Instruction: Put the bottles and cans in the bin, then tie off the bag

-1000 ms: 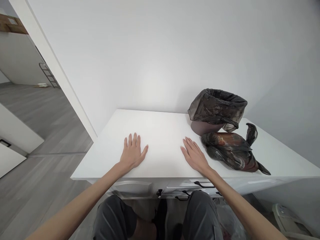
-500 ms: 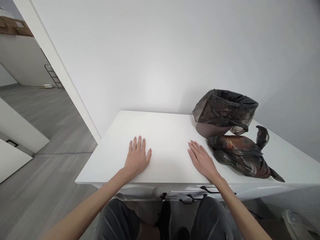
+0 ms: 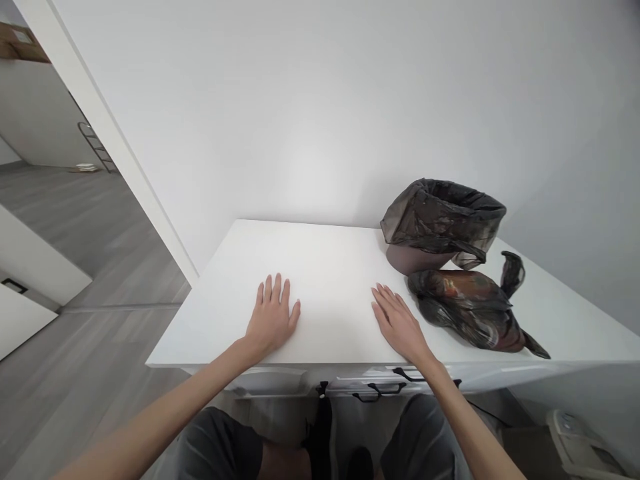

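Note:
My left hand lies flat, fingers spread, on the white tabletop left of the middle. Palm down on the same surface, my right hand has its fingers stretched out and close together. Neither hand holds anything. Just right of my right hand lies a dark, see-through plastic bag with reddish-brown packaged contents, which I cannot make out further. Behind it stands a brownish bin lined with a black plastic bag, its mouth open upward.
A white wall rises behind the table. Drawers with black handles sit under the front edge, above my knees. At the left, a doorway shows grey floor and a metal rack. A pale appliance stands at lower right.
The view has shifted slightly, so the bags and table appear a little further left. Both hands stay flat on the tabletop in about the same places.

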`<state>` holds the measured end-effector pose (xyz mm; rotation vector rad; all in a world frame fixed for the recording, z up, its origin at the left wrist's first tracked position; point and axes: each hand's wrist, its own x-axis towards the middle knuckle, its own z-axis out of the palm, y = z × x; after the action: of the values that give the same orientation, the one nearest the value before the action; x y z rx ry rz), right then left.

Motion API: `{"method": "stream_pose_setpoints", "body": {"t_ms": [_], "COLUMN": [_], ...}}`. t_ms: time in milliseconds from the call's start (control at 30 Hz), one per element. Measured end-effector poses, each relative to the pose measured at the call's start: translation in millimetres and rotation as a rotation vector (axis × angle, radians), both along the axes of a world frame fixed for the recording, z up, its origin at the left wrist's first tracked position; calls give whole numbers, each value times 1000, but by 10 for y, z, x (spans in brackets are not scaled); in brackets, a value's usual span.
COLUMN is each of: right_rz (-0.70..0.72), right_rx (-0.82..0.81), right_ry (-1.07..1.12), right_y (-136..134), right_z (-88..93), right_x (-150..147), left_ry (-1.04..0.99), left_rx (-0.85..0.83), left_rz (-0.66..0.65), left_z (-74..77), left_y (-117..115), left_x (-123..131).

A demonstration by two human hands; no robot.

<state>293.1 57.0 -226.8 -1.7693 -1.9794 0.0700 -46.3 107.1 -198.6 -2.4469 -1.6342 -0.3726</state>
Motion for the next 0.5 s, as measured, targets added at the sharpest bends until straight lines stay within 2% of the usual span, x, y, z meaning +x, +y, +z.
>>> {"method": "stream_pose_setpoints", "body": {"t_ms": [133,300,400,500], "right_rz": [52,160,25,-269], "right_rx": [-38,80,261,459], "right_ry": [43,74,33,14], "right_y": [-230,-804,-1090,-1170], "right_z": [199,717,965,1026], "right_x": [-50,113,471,1048], "left_ry": [-13,-7,-4,-10], "left_rx": [10,18,10,7], "left_rz": [1,-12,-13,-21], "left_z": [1,22,44,74], "left_y": [0,5,21,30], "left_x": [8,6,-3,-16]}}
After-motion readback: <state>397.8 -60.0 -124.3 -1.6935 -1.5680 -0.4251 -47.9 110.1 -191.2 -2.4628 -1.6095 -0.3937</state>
